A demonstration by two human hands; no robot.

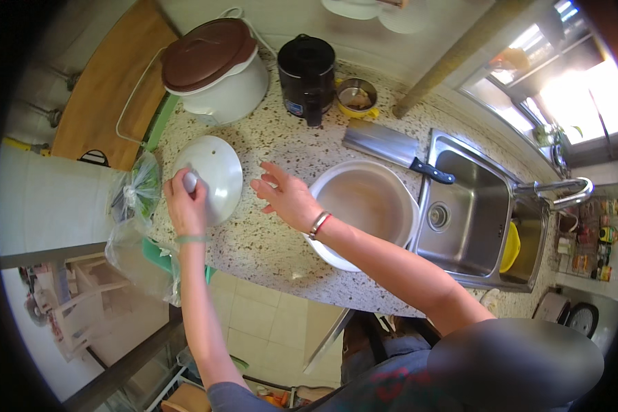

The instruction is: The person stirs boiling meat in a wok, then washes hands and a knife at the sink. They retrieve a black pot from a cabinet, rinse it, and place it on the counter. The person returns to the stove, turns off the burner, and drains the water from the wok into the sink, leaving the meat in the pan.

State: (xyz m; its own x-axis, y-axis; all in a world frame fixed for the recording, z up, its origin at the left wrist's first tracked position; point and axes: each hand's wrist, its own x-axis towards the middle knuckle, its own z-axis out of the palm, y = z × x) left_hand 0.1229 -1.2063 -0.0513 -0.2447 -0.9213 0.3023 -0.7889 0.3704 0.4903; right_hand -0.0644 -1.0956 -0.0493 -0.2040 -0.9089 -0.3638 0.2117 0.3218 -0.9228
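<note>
My left hand (186,204) is closed round the grey knob of a pale, round pot lid (221,175), which is at the left of the speckled counter. Over the counter's middle, my right hand (287,197) reaches leftward with its fingers apart and nothing in them. Beneath and beside my right wrist stands a wide, pale pot (371,196), uncovered, its inside partly hidden by my forearm. Whether the lid rests on the counter or hangs just above it, I cannot tell.
A cleaver (384,143) lies between the pot and the steel sink (463,220). Along the wall stand a white cooker with a brown lid (220,86), a black kettle (305,72) and a small yellow-handled cup (356,96). Plastic bags (139,189) are at the left edge.
</note>
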